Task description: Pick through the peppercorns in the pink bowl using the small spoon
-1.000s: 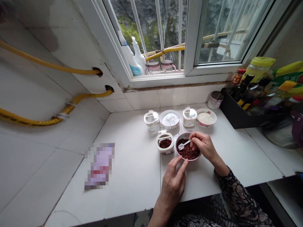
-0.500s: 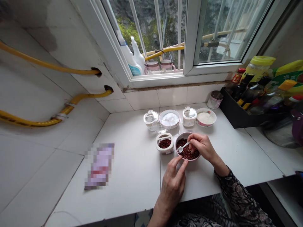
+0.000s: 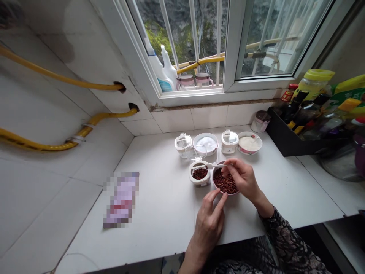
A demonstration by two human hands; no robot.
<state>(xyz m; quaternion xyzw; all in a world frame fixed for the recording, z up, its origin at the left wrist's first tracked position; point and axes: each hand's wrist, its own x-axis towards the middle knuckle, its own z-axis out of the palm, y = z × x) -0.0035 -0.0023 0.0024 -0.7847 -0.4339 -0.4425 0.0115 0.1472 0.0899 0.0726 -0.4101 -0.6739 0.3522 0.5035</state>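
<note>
My right hand [image 3: 241, 178] is closed on the thin handle of a small white spoon [image 3: 210, 166]. The spoon's head is level with the right rim of a small open jar [image 3: 200, 183], which holds dark reddish-brown dried bits; its clear lid is flipped up behind. Under my right hand sits a pink-rimmed bowl [image 3: 226, 185] of the same dried bits, partly covered by the fingers. My left hand [image 3: 210, 217] rests its spread fingertips against the near rim of this bowl. Whether the spoon carries anything, I cannot tell.
Behind stand a bowl of white grains [image 3: 205, 142], a bowl of off-white powder [image 3: 250, 142] and two lidded jars [image 3: 184, 144] [image 3: 229, 141]. A black box of bottles [image 3: 288, 135] is at the right. A blurred purple packet [image 3: 122, 199] lies on the left of the counter.
My right hand has brought the spoon up out of the bowl and left toward the open jar. My left hand stays at the bowl's near rim. The view has shifted slightly.
</note>
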